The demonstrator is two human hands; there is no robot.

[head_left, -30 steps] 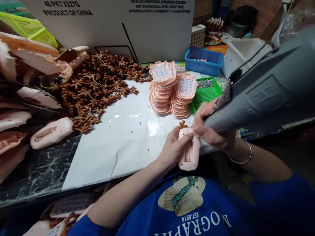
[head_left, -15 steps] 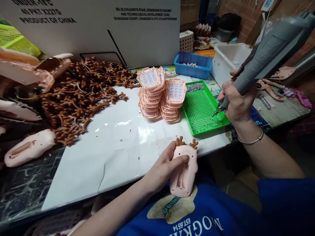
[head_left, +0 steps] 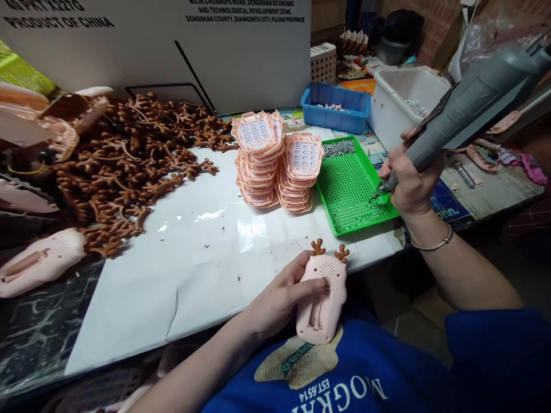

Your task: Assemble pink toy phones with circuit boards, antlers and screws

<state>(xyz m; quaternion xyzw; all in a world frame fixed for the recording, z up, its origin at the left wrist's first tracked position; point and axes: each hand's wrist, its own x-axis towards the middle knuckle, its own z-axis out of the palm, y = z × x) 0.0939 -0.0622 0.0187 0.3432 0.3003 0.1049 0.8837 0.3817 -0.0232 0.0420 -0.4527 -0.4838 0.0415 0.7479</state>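
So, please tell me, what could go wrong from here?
The thumb of the left hand lies close to the upper holes of the pink toy, so a slip of the screwdriver in the right hand there could hurt it.

The stacks of pink covers look uneven and stand right beside the green tray; a bump might topple them.

A knocked tray might also spill its small metal parts.

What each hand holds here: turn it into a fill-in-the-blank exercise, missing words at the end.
The right hand holds a gray power screwdriver, its tip seen against a ____ tray.
The left hand holds a pink casing with ____ brown antlers.
The left ____ lies across that casing.

Missing words: green; two; thumb.
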